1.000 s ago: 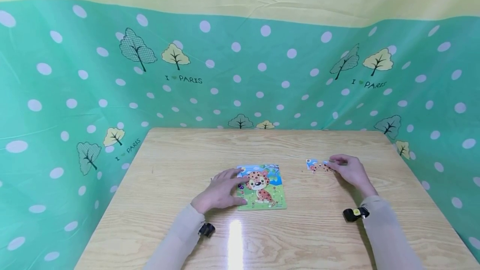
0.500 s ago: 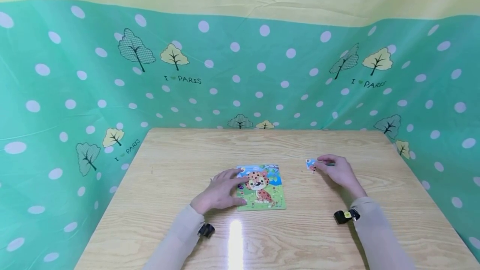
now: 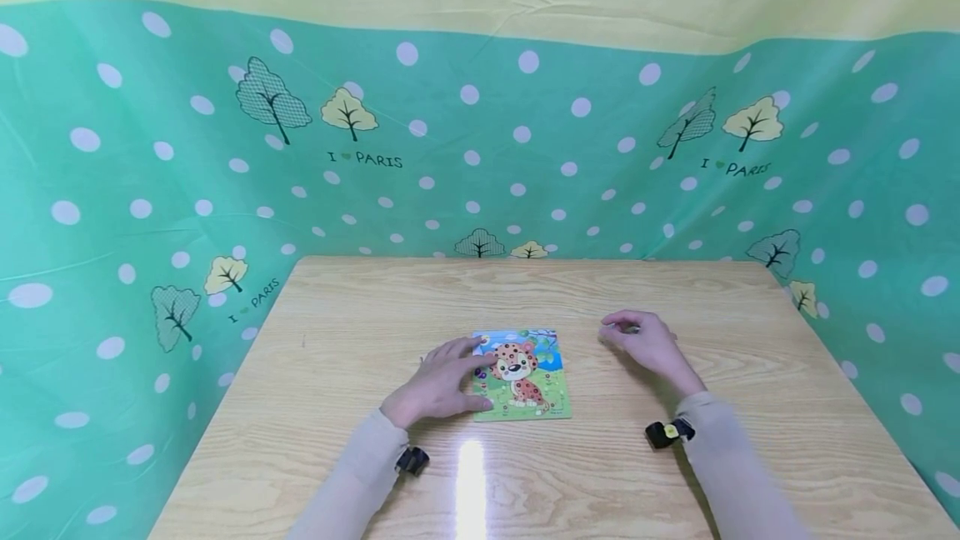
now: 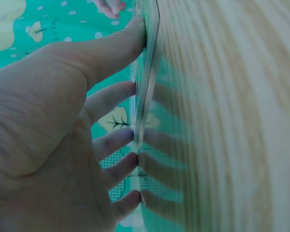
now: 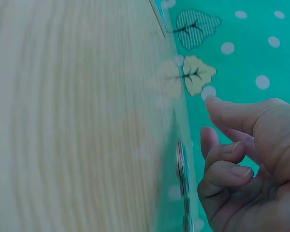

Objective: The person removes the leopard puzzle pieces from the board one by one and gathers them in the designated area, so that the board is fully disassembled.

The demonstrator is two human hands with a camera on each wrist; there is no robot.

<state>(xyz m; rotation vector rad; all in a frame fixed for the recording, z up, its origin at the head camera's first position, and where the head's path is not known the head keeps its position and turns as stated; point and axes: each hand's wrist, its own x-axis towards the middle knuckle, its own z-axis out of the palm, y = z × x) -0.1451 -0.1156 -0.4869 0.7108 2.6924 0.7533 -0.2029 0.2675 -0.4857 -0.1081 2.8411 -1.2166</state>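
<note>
A square puzzle board (image 3: pixel 536 390) with a cartoon leopard on green grass and blue sky lies flat on the table. My left hand (image 3: pixel 438 382) rests at its left side with fingers spread; in the left wrist view the thumb (image 4: pixel 113 53) touches the board's face near the edge. To the right of the board, my right hand (image 3: pixel 643 347) hovers low with thumb and forefinger slightly apart and the other fingers curled. Nothing shows between its fingertips in the right wrist view. Thin puzzle pieces (image 5: pixel 183 176) lie on the table beside that hand; the head view hides them behind it.
The wooden table (image 3: pixel 360 307) is surrounded at the back and sides by a green dotted cloth (image 3: pixel 517 157). A bright light reflection falls on the tabletop in front of the board. Each sleeve carries a black wrist camera (image 3: pixel 662 434).
My right hand has moved left along the loose puzzle pieces, covering them in the head view. My left hand and the board have stayed in place.
</note>
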